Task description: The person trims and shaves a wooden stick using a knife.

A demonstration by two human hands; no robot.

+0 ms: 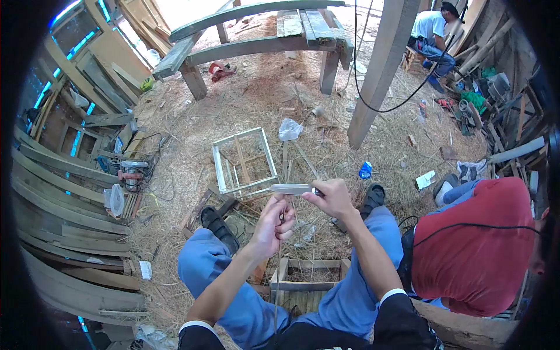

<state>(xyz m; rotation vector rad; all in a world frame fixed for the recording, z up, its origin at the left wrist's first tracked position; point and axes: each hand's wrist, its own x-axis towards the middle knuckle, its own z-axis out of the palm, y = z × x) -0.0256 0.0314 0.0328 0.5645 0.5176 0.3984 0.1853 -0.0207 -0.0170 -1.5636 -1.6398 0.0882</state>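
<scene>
Right hand [333,199] gripped round knife [291,189]; left hand [269,226] pinching strip [277,280], blade right by left fingertips, between knees. Best done with light, shallow strokes, strip steady, fingertips clear of the edge.

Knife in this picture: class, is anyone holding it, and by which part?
Yes: the right hand grips the knife by its handle, leaving the blade exposed.

Beyond the knife blade [290,188], a hand could pass between the frame [269,153] and post [382,76] (a plastic bag [290,129] intrudes).
</scene>
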